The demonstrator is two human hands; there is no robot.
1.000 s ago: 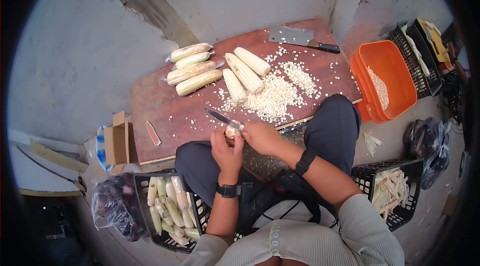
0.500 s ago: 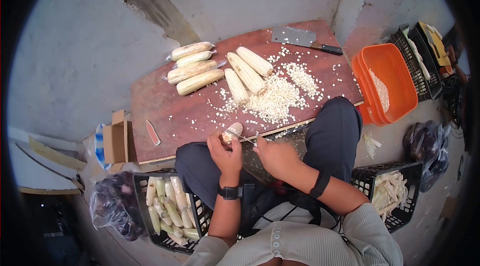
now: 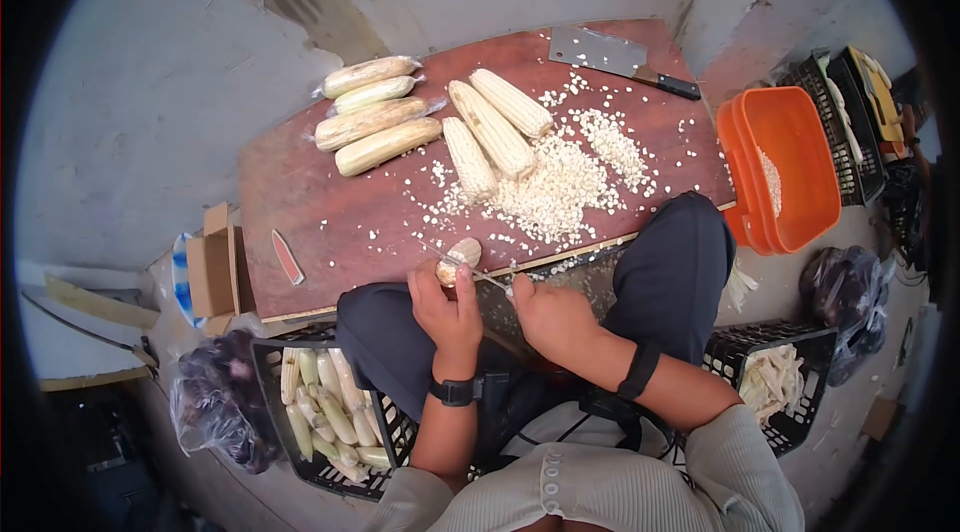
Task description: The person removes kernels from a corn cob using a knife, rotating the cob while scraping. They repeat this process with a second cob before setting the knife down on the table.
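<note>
My left hand is closed around a corn cob, its end pointing up towards the table edge. In my right hand is a thin-bladed knife; its handle is mostly hidden by my fingers. The blade lies slanted across the cob. Beyond my hands, a heap of loose corn kernels spreads over the red-brown table. Several cobs stripped of husk, one of them a cob at the left, lie against the heap.
Plastic-wrapped corn lies at the table's back left, a cleaver at the back right. An orange bin with kernels stands right. Black crates of corn and husks flank my legs. A cardboard box is left.
The view has shifted a little, so the table sits farther left and higher. Both hands keep their grips, with the knife still across the cob.
</note>
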